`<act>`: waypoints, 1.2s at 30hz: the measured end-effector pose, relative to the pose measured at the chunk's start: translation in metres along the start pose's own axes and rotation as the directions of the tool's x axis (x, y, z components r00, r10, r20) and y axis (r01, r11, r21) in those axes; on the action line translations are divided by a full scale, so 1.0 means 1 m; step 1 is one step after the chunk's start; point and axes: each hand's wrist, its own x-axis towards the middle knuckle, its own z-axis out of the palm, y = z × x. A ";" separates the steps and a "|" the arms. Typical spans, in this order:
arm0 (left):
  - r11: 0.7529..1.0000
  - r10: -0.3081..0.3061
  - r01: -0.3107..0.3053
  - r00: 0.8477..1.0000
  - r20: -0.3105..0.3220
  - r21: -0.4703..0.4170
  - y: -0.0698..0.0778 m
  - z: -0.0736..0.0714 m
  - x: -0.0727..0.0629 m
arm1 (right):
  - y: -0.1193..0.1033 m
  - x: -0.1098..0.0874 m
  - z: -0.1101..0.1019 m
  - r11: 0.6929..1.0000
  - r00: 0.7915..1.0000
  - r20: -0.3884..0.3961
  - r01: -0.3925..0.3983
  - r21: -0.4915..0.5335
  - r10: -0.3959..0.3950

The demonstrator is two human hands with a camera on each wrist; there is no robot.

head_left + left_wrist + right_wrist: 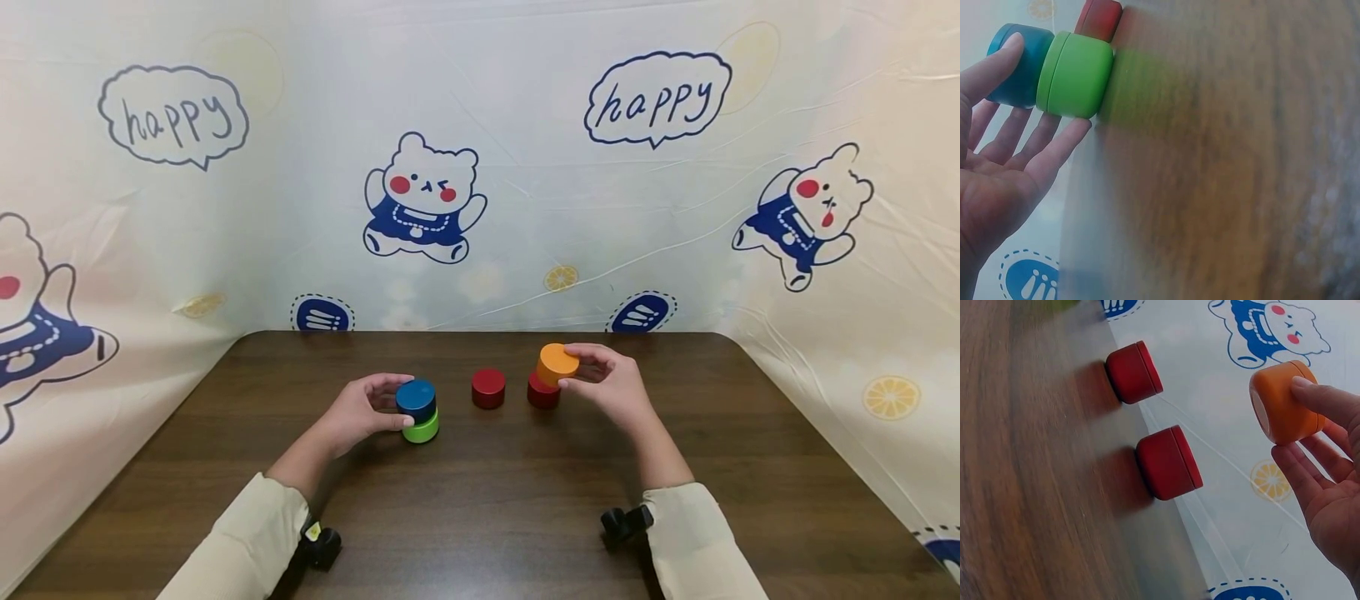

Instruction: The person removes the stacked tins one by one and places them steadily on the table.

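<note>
My left hand (365, 414) grips a round blue container (416, 397) between thumb and fingers. The blue piece sits right on top of a lime green one (1079, 75) that stands on the table. To the right, my right hand (611, 387) pinches an orange container (1282, 403) by its side. The right wrist view shows it held in the air, apart from the two dark red containers (1169, 464). In the head view it overlaps the right red one (543, 395). The other red container (488, 389) stands between the hands.
A dark brown wooden table (480, 517) carries all the containers. Behind it and at both sides hangs a pale printed cloth (525, 208) with bear drawings, meeting the table's back edge. Black wrist cameras (322, 548) sit below both sleeves.
</note>
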 end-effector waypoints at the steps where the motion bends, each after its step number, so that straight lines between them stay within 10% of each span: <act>1: 1.000 0.000 0.000 1.000 0.001 0.001 0.000 0.000 0.000 | 0.005 0.001 -0.001 1.000 1.000 -0.004 -0.001 -0.002 0.001; 36: 1.000 0.007 -0.007 1.000 0.006 -0.004 -0.003 -0.001 0.002 | 0.051 0.004 -0.021 0.984 0.972 -0.151 -0.180 0.012 0.179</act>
